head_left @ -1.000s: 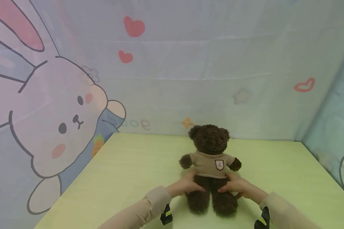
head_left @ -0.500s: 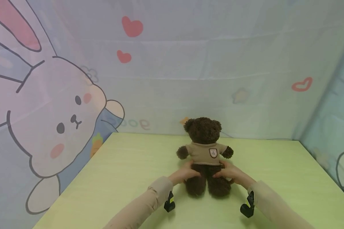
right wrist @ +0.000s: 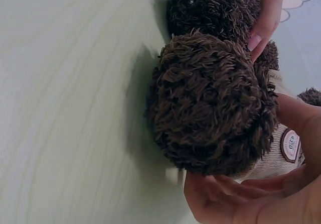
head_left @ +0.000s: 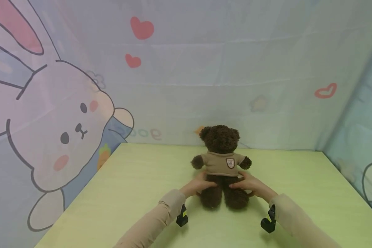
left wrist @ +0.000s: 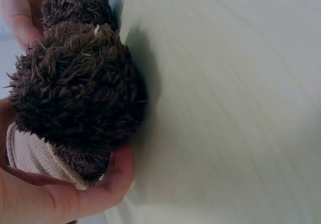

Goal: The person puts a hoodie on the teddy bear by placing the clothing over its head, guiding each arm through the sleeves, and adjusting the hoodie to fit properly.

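A dark brown teddy bear (head_left: pixel 220 164) in a tan knitted top with a small badge sits upright on the table, facing me. My left hand (head_left: pixel 199 184) grips the leg on the left of the head view, thumb across the front and fingers round the outside. On the other leg, my right hand (head_left: pixel 252 184) holds in the same way. The left wrist view shows a furry foot (left wrist: pixel 80 88) close up, with curled fingers beneath it. Likewise, a foot (right wrist: pixel 210 106) fills the middle of the right wrist view, and the tan top shows behind it.
The pale yellow-green table (head_left: pixel 142 168) reaches back to a printed cloth (head_left: pixel 186 86) with hearts and a large rabbit. Another cloth (head_left: pixel 369 113) hangs along the right side. A black wrist mount (head_left: pixel 182 216) hangs under the left sleeve, and another mount (head_left: pixel 268 219) under the right.
Both hands have shifted the teddy bear away from me, towards the back of the table, and slightly left. Most of this happened in the first half second. The grip looks the same.
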`<state>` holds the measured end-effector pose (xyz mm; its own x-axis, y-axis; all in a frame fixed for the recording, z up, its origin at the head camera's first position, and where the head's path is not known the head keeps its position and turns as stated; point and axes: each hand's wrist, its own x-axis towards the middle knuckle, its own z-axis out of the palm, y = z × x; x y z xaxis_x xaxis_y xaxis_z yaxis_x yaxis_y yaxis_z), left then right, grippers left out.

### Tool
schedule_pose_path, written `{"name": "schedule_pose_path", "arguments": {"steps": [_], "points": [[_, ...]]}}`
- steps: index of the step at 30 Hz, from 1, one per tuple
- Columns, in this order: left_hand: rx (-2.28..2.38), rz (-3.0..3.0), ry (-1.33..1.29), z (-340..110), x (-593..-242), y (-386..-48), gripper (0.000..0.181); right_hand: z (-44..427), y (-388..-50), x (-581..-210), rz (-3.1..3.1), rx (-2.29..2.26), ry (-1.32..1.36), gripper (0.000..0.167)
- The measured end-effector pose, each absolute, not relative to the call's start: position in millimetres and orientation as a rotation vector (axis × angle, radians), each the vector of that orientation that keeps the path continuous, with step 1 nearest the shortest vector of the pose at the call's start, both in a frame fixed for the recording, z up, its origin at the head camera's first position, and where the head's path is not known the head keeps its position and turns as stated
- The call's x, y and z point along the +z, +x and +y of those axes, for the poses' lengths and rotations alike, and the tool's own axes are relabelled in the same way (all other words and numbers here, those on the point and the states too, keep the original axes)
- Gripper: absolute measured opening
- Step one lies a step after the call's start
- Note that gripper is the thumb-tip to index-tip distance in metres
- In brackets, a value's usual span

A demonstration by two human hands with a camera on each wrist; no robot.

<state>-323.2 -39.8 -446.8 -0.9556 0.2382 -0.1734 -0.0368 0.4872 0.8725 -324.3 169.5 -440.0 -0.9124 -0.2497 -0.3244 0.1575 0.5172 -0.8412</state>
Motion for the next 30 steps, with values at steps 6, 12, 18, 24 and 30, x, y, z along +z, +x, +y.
{"name": "schedule_pose_path", "arguments": {"steps": [6,12,18,24,30], "points": [[1.446,2.457,0.084,-37,-444,-324,0.07,173,-325,-438,2.358,-1.36,-0.053,0.094],[1.407,2.526,0.169,-43,-440,-318,0.069,180,-320,-435,2.361,-1.357,-0.083,0.089],[1.147,2.894,0.378,-52,-424,-304,0.051,197,-307,-422,2.534,-1.24,-0.213,0.065],[0.914,3.177,0.521,-49,-404,-295,0.038,196,-296,-412,2.954,-0.988,-0.429,0.046],[0.678,3.354,0.85,-42,-408,-294,0.044,182,-291,-415,3.229,-0.809,-0.561,0.045]]}}
